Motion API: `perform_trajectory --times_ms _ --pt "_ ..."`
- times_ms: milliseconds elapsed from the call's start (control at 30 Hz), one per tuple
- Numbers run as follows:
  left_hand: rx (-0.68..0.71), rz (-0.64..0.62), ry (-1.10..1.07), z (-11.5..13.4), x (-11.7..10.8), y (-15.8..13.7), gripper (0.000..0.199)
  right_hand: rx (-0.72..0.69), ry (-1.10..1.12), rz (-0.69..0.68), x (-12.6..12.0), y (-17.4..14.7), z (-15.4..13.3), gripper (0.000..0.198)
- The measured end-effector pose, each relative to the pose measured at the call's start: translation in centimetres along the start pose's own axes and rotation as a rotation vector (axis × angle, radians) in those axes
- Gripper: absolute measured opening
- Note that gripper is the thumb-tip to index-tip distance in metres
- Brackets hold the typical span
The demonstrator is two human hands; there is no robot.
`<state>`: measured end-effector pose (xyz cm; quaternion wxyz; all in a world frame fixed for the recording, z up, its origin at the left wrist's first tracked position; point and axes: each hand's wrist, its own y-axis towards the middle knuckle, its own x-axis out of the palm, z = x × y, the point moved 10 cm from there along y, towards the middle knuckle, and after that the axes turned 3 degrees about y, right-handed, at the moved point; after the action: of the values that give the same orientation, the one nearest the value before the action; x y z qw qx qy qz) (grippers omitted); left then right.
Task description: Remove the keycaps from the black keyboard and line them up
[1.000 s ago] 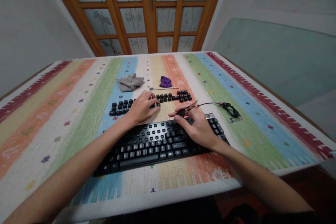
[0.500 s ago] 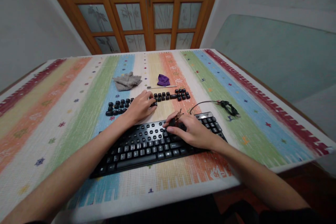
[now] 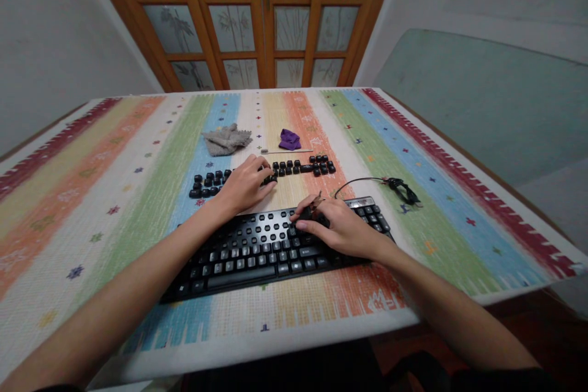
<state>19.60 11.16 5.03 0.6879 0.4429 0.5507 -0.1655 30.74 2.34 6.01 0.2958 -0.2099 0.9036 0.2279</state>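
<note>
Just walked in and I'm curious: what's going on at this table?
A person sits over a black keyboard on a striped tablecloth. Their right hand presses a small dark piece, seemingly a keycap, onto the keyboard's upper rows. Their left hand rests on a row of loose keycaps laid out behind it. A grey cloth, a purple cloth and the coiled cable lie beyond.

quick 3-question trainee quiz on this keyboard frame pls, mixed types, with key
1. True or false: the left hand rests on the row of loose keycaps beyond the keyboard.
2. Which lies nearest the far end of the table?
A. purple cloth
B. cable bundle
C. keyboard
3. Fill in: the right hand presses down on the ____.

Key
1. True
2. A
3. keyboard; a small tool shows in its grip, too small to identify.
</note>
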Motion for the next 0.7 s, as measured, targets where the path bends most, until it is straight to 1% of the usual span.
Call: perform_trajectory --times_ms 67,200,333,400,533,633,700 --pt "-0.034 0.019 -0.041 0.2 -1.0 -0.9 0.017 0.013 -0.006 -0.004 0.1 -0.1 0.2 0.011" --pt "-0.059 -0.042 -0.157 1.3 -2.5 -3.8 0.022 0.025 0.008 -0.021 0.0 -0.3 0.6 0.013" --pt "-0.094 -0.165 -0.242 2.2 -2.4 -7.0 0.023 0.058 0.013 -0.016 -0.4 -0.6 1.0 0.013" --pt "-0.105 -0.196 -0.285 2.5 -2.2 -8.1 0.023 0.06 0.04 -0.014 -0.3 -0.8 1.0 0.013" --pt "-0.133 -0.165 -0.331 2.6 -2.2 -9.0 0.023 0.017 0.09 0.05 -0.3 -1.3 0.7 0.009" --pt "-0.138 -0.147 -0.344 2.6 -2.2 -9.0 0.021 0.026 0.071 0.117 -0.4 -1.4 0.9 0.008" --pt "-0.139 -0.142 -0.352 2.6 -2.2 -9.0 0.02 0.033 0.052 0.138 -0.2 -1.4 1.0 0.007"
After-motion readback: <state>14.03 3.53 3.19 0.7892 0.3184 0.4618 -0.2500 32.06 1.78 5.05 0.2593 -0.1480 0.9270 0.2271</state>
